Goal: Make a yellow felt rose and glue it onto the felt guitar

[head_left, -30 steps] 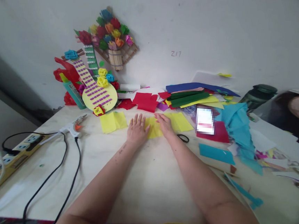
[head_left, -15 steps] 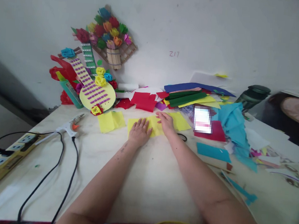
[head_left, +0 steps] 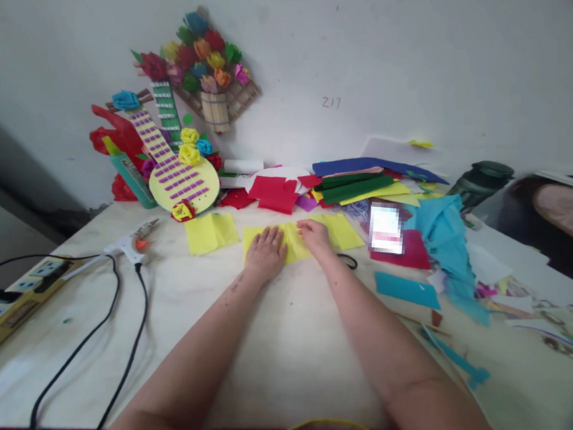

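on yellow paper (head_left: pixel 294 241), left hand (head_left: pixel 265 252) flat, right hand (head_left: pixel 315 236) slid nearer

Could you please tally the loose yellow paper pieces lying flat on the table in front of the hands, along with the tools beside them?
Yellow paper under the left hand and right hand: 1
Yellow paper lying apart to the left: 1
Yellow paper right of the hands: 1
Glue gun: 1
Scissors: 1
Total: 5
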Demonstrator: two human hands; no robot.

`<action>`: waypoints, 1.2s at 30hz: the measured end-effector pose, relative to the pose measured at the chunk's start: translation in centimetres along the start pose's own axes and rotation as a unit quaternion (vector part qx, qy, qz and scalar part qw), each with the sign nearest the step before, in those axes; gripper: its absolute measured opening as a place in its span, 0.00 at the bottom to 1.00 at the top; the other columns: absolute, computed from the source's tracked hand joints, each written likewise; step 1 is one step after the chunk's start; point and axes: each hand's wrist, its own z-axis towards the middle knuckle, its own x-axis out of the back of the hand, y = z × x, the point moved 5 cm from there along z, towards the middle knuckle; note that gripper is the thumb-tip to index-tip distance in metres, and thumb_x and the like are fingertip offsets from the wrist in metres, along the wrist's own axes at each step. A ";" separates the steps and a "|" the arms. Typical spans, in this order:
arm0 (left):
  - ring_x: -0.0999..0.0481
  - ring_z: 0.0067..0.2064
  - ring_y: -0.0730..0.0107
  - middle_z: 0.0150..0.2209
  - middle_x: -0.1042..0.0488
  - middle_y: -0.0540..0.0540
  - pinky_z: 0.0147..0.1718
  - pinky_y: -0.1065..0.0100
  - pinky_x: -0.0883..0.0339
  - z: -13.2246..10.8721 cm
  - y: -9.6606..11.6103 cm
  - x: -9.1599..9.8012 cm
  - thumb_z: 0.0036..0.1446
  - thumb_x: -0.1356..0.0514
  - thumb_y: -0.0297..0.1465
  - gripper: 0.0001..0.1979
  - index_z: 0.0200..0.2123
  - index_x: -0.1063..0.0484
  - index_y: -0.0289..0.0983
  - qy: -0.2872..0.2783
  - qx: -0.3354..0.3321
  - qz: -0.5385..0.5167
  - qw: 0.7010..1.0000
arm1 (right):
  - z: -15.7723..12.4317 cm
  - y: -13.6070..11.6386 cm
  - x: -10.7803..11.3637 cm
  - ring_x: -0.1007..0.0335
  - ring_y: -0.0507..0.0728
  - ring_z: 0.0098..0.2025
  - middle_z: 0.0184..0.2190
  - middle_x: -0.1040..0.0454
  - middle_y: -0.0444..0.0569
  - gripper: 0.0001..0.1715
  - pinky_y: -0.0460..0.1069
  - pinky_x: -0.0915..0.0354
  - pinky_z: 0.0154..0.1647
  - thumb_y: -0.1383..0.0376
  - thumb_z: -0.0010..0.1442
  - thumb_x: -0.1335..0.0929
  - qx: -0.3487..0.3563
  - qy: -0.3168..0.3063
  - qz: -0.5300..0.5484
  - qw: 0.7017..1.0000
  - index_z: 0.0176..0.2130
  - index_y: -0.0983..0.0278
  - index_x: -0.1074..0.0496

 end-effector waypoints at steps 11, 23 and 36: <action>0.56 0.62 0.67 0.61 0.52 0.48 0.58 0.62 0.62 0.1 0.0 -0.1 0.58 0.66 0.41 0.29 0.59 0.50 0.34 0.012 0.003 0.002 1.000 | -0.5 -1.4 0.3 0.30 0.52 0.32 0.31 0.25 0.47 0.14 0.49 0.35 0.38 0.71 0.49 0.40 0.071 0.012 -0.054 0.996 0.33 0.65 0.28; 0.57 0.62 0.65 0.62 0.53 0.49 0.57 0.52 0.65 0.0 0.1 0.1 0.58 0.65 0.41 0.28 0.59 0.50 0.40 0.001 0.008 0.002 1.000 | -1.9 -3.4 -1.5 0.35 0.56 0.40 0.37 0.26 0.49 0.16 0.50 0.40 0.46 0.74 0.49 0.39 0.229 -0.061 -0.284 0.929 0.34 0.62 0.25; 0.61 0.62 0.58 0.62 0.54 0.50 0.52 0.38 0.71 -0.1 -0.1 0.4 0.57 0.65 0.43 0.27 0.60 0.53 0.45 -0.024 0.030 -0.002 0.999 | -1.9 -2.5 -1.6 0.36 0.56 0.41 0.37 0.27 0.50 0.16 0.50 0.40 0.46 0.74 0.49 0.39 0.234 -0.033 -0.263 0.936 0.34 0.64 0.26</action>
